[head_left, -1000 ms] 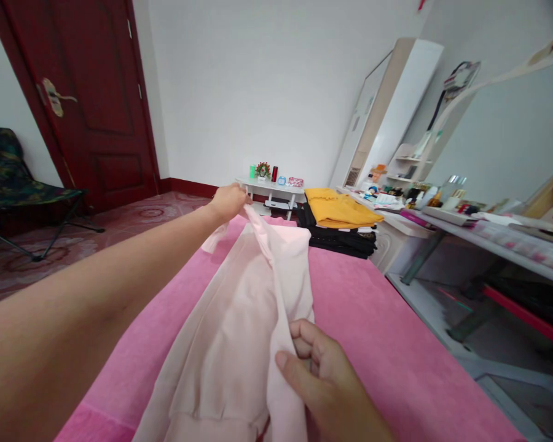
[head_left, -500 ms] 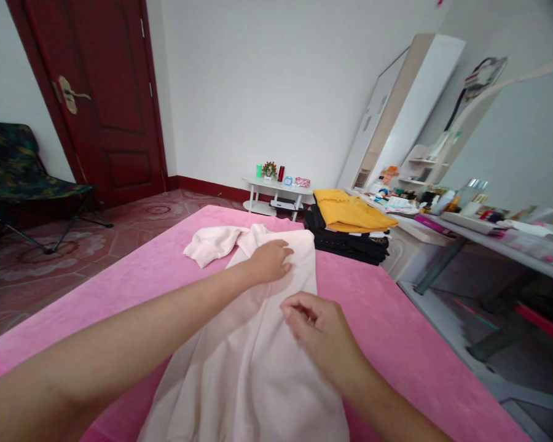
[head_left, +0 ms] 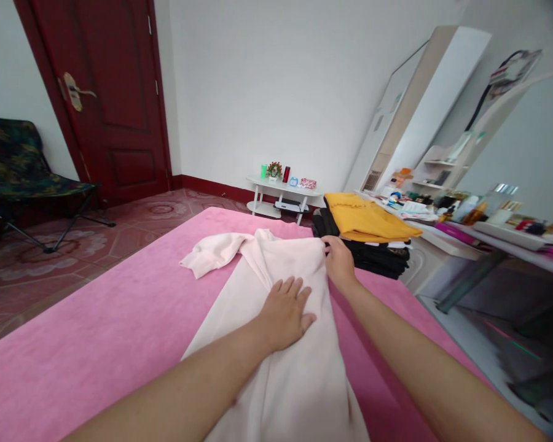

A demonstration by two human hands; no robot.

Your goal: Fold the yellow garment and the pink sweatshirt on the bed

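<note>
A pale pink long garment point(head_left: 299, 380) lies lengthwise on the pink bed cover point(head_left: 133, 307), with one sleeve point(head_left: 212, 250) spread out to the far left. Flat on the middle of the garment rests my left hand point(head_left: 288, 313), palm down and fingers spread. My right hand point(head_left: 341, 261) is at the garment's far right corner, its thumb and fingers pinched on the cloth edge. The near end of the garment runs out of view at the bottom.
Just beyond my right hand stands a stack of folded clothes, a yellow garment point(head_left: 368, 218) on top of black ones point(head_left: 378, 258). A dressing table point(head_left: 465, 239) crowded with bottles is on the right. A small white stand point(head_left: 281, 187) stands by the wall, a folding chair point(head_left: 32, 166) at left.
My left hand has come back toward me and now lies flat on the garment. My right hand has reached forward to the far right corner and closed on the edge. The view has shifted slightly.
</note>
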